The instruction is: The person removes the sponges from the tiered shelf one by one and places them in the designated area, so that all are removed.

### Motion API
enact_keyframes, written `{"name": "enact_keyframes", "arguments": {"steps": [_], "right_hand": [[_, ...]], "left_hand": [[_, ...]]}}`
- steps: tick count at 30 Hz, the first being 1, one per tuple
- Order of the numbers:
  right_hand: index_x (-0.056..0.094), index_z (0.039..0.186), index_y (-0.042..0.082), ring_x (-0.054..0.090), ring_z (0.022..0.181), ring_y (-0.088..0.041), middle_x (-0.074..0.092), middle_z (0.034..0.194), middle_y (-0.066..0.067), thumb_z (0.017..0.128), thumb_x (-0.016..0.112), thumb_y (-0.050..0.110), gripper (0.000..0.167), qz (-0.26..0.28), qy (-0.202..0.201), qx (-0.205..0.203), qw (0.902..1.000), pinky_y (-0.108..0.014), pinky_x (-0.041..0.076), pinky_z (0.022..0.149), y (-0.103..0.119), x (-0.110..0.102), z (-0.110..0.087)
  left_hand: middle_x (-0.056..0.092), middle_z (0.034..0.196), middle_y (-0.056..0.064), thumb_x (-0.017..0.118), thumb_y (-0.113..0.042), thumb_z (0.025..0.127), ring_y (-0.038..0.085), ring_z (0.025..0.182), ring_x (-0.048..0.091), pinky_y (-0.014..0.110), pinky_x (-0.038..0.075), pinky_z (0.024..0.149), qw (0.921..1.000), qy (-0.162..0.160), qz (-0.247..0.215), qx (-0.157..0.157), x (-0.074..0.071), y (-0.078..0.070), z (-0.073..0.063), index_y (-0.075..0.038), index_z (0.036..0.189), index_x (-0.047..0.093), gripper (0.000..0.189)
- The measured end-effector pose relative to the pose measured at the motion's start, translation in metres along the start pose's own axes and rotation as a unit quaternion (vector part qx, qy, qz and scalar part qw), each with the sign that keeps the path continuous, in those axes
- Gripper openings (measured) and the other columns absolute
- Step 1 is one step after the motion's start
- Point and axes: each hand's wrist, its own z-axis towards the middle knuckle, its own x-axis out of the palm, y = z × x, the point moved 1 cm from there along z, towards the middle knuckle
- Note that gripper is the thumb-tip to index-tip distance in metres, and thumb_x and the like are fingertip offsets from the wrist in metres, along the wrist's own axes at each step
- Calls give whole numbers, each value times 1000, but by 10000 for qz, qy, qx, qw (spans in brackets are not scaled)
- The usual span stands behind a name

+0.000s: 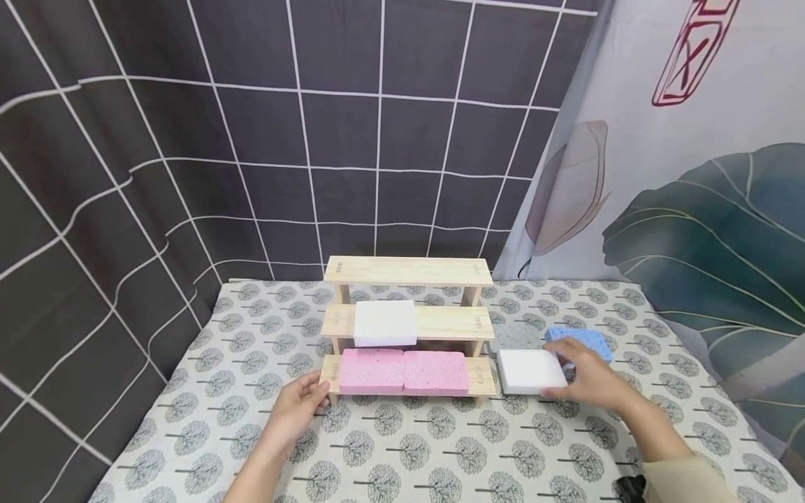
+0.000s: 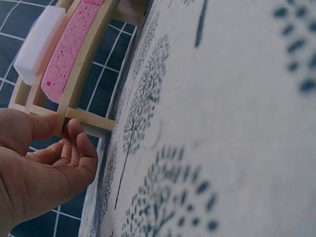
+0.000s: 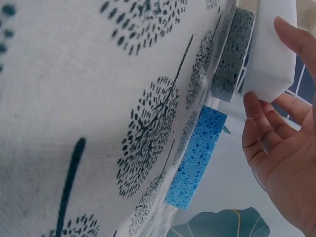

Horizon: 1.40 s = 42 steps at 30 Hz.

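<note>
A three-tier wooden step shelf stands on the cloth. My left hand pinches the left end of its lowest step, thumb on top and fingers curled at the edge. Two pink sponges, one left and one right, lie side by side on that step. On the middle step, toward the left, is a white sponge block. Right of the shelf, my right hand grips a second white sponge block between thumb and fingers, raised off the cloth in the right wrist view.
Behind the held block lie a grey sponge and a blue sponge, both on the tree-print cloth. A dark gridded curtain hangs at the back and left, a leaf-print one at the right.
</note>
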Motion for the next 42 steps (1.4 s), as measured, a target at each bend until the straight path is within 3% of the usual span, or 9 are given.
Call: {"name": "enact_keyframes", "arguments": {"steps": [7,11,15,22,29,36,42], "right_hand": [[58,131,-5,61,107,-43,60,125,-24,63,94,42,90,-55,90,25,9999,-71,49,88,1,4,-2],[53,137,-6,61,96,-29,62,117,-18,60,95,44,101,-21,85,99,9999,-53,56,80,0,4,-1],[46,143,-7,58,91,-21,62,115,-15,61,93,48,110,-54,-4,128,9999,-40,54,75,-2,3,0],[48,143,-4,60,93,-25,63,116,-16,77,88,40,89,-81,-457,-138,9988,-40,55,71,8,4,9],[51,142,-1,60,88,-18,65,116,-12,80,86,23,75,127,-1120,-744,9908,-33,54,69,27,7,19],[55,138,0,61,91,-20,66,116,-10,81,85,19,66,283,-1270,-990,9865,-33,54,72,48,6,33],[55,138,0,64,98,-24,66,119,-13,83,84,19,65,380,-1279,-1094,9850,-41,57,80,62,7,45]], "left_hand": [[63,103,13,55,-12,103,21,89,60,25,56,74,10000,30,-39,42,-1,2,0,13,141,46,46],[63,102,12,55,-11,103,21,89,59,25,55,73,9999,36,-87,105,0,1,0,14,141,45,46],[63,101,12,56,-10,103,21,88,60,25,56,73,9999,8,-97,101,0,1,0,14,140,46,46],[64,101,12,56,-10,102,21,88,60,25,56,72,9999,-11,-99,116,0,1,1,14,139,47,45],[64,103,12,56,-12,103,21,89,60,26,56,74,10000,-5,-79,37,0,0,1,14,139,48,45],[64,103,12,56,-13,103,21,89,60,26,56,73,10000,-22,-71,43,0,0,0,14,139,47,46],[64,102,13,57,-10,102,21,88,60,25,56,73,9999,-48,-116,80,0,0,-1,14,138,48,44]]}}
